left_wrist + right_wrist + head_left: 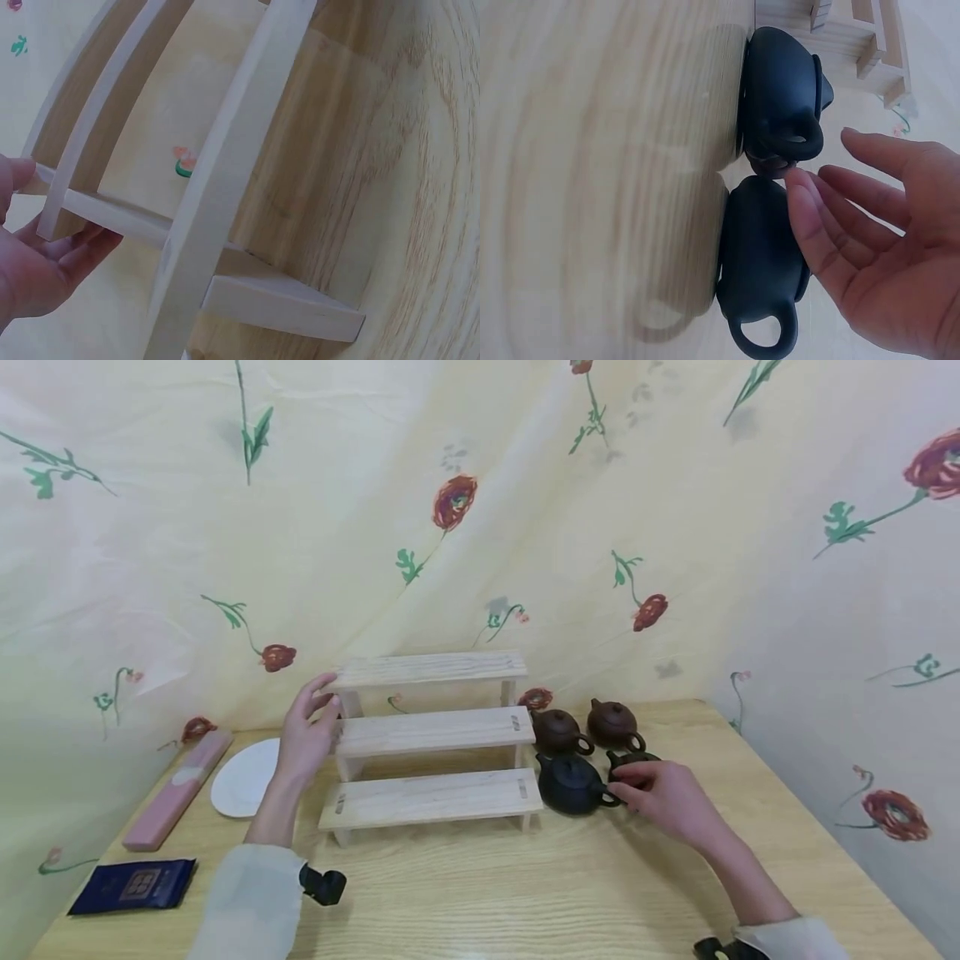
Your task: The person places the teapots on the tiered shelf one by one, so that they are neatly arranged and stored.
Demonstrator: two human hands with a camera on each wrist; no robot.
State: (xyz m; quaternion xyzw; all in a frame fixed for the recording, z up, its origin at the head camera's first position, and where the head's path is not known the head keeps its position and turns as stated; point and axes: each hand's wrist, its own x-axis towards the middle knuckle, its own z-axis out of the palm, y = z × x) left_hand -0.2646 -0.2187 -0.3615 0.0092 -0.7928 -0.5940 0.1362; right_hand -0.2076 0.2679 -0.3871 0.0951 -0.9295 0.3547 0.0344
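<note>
A pale wooden three-tier stand (438, 797) is on the table. My left hand (309, 735) grips its left end near the upper two boards; in the left wrist view the fingers (82, 251) reach under a board. To the right of the stand sits a black teapot (572, 787), with two brown teapots behind it, one on the left (555, 732) and one on the right (611, 724). My right hand (667, 797) hovers over another dark teapot (759, 247), its fingers loosely bent and holding nothing. Whether a fingertip touches that teapot, I cannot tell.
Left of the stand lie a white plate (243, 781), a long pink case (178, 789) and a dark blue packet (133, 887). Flower-patterned cloth (480, 543) hangs behind the wooden table (480, 893) and along its sides.
</note>
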